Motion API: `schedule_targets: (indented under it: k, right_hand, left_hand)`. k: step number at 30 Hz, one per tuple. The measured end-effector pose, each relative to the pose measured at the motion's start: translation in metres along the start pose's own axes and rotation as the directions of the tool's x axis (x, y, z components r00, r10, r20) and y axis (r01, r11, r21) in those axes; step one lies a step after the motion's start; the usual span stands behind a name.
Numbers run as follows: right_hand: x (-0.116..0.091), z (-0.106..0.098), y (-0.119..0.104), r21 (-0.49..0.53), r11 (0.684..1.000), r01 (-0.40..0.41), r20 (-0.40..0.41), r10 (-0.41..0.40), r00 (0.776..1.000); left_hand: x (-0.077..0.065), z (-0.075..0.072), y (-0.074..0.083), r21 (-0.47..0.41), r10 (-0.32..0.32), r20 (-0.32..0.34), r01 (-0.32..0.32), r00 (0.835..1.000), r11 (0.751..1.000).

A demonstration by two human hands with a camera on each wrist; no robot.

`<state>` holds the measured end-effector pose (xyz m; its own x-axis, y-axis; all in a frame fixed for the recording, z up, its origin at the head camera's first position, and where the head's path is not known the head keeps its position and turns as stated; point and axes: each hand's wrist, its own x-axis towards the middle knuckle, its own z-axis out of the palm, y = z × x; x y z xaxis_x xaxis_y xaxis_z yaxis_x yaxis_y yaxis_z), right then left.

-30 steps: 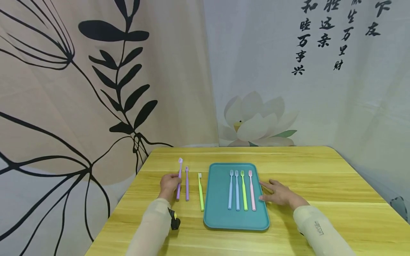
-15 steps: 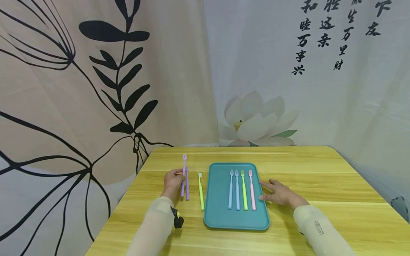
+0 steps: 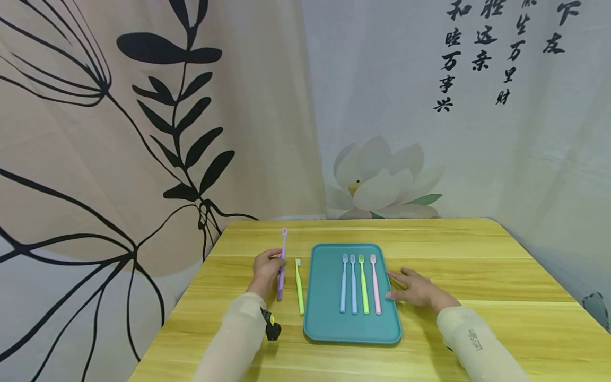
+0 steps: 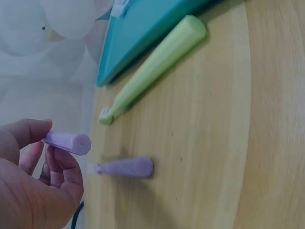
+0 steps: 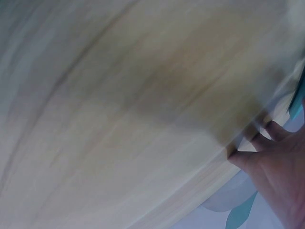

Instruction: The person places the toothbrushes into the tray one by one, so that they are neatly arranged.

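Between thumb and fingers, my left hand (image 3: pixel 265 270) pinches a purple toothbrush (image 4: pixel 69 142), raised off the table with its head pointing away. Below it in the left wrist view lies a second purple toothbrush (image 4: pixel 126 167), largely hidden behind the held one in the head view. A green toothbrush (image 3: pixel 299 289) rests on the table just left of the teal tray (image 3: pixel 324 323). Side by side on the tray are two blue toothbrushes (image 3: pixel 343 289), a green one (image 3: pixel 365 292) and a pink one (image 3: pixel 376 289). My right hand (image 3: pixel 417 289), fingers spread, rests at the tray's right rim.
The wooden table (image 3: pixel 501 339) stretches out on both sides of the tray. Behind its far edge hangs a printed curtain (image 3: pixel 272 132) with plant shapes, a lotus and black characters.
My left hand has carried the held purple toothbrush to the right, from left of the other purple toothbrush to over it. The right hand and tray have stayed in place.
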<state>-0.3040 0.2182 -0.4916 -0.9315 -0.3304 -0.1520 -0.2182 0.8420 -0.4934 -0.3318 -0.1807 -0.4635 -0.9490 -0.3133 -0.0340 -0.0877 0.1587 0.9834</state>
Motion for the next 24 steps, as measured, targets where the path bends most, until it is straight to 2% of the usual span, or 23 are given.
schedule_targets:
  k: [6,10,16,24]
  right_hand:
    - [0.0,0.0,0.0,-0.003,1.0,-0.004,-0.001,0.004,1.0]
    - [0.0,0.0,0.001,-0.012,1.0,0.001,-0.002,-0.001,1.0]
    - [0.0,0.001,0.001,-0.015,1.0,0.005,-0.002,-0.005,1.0]
    - [0.0,0.001,0.001,-0.01,1.0,0.008,0.0,-0.008,1.0]
  left_hand:
    - [-0.004,0.01,0.006,-0.054,-0.015,0.025,0.016,1.0,0.998]
    - [-0.006,0.016,0.008,-0.046,-0.007,0.055,0.009,0.998,0.999]
    - [-0.007,0.026,0.008,-0.086,0.01,0.098,-0.002,0.995,0.996]
    - [-0.013,0.036,0.013,-0.089,0.028,0.116,-0.018,0.993,0.996]
